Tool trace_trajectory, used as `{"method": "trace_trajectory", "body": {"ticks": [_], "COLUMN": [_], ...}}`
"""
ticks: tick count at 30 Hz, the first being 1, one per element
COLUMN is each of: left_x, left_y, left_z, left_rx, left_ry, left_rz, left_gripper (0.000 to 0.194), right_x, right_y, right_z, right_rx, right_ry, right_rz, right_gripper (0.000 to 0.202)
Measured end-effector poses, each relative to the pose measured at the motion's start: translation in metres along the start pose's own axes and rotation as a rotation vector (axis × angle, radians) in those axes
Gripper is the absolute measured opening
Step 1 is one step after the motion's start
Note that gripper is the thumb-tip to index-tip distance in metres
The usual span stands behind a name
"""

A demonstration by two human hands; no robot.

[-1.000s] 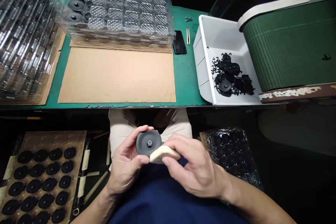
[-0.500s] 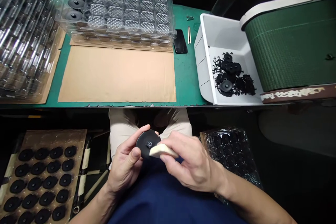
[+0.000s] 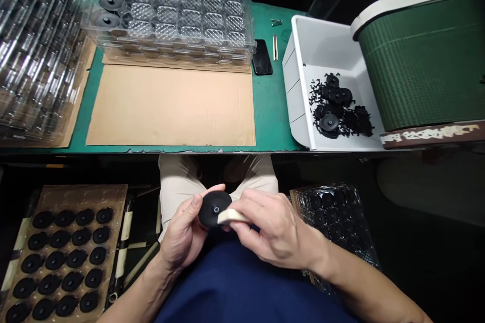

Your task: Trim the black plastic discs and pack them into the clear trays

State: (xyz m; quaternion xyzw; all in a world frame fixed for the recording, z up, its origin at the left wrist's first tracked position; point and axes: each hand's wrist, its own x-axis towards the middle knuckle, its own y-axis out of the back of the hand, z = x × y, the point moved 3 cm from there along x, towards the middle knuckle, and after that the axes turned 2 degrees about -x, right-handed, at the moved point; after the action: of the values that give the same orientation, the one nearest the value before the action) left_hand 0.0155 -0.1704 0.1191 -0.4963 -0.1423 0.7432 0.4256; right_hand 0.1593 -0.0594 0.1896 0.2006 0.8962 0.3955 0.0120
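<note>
Over my lap, my left hand (image 3: 186, 229) grips a round black plastic disc (image 3: 209, 206) by its edge, thumb on the near face. A small hub with a hole stands at the disc's centre, facing up at me. My right hand (image 3: 267, 227) pinches a cream-coloured block (image 3: 232, 216), which looks like a sponge or eraser. The block's left end rests against the disc's lower right part, close to the hub. The fingertips of my left hand behind the disc are partly hidden.
A white bin (image 3: 299, 86) on the green table holds black discs and scraps, beside a green conveyor belt (image 3: 424, 55). Clear trays (image 3: 189, 25) stand behind cardboard (image 3: 170, 106); more trays are stacked left. A phone (image 3: 262, 57) lies nearby. Disc-filled trays (image 3: 56, 262) sit low on both sides.
My left thumb has shifted up along the disc's rim, and the disc has turned slightly in my grip. The cream block stays against the disc. The whole view has shifted a little.
</note>
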Motion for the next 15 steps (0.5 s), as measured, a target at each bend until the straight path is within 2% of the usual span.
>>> {"method": "trace_trajectory", "body": {"ticks": [5, 8, 12, 15], "left_x": [0.001, 0.001, 0.003, 0.005], "left_y": [-0.002, -0.003, -0.001, -0.003], "left_z": [-0.002, -0.001, -0.004, -0.008], "left_rx": [0.044, 0.046, 0.047, 0.061], "left_ry": [0.067, 0.072, 0.06, 0.116], "left_rz": [-0.089, -0.089, -0.083, -0.166], "left_gripper": [0.046, 0.048, 0.047, 0.047], "right_x": [0.004, 0.001, -0.003, 0.0], "right_y": [0.002, 0.002, 0.003, 0.006], "right_z": [0.005, 0.003, -0.001, -0.005], "right_rx": [-0.174, -0.173, -0.173, -0.198], "right_ry": [-0.012, -0.002, -0.061, -0.018], "right_rz": [0.101, 0.093, 0.064, 0.061], "right_gripper": [0.022, 0.022, 0.024, 0.022]}}
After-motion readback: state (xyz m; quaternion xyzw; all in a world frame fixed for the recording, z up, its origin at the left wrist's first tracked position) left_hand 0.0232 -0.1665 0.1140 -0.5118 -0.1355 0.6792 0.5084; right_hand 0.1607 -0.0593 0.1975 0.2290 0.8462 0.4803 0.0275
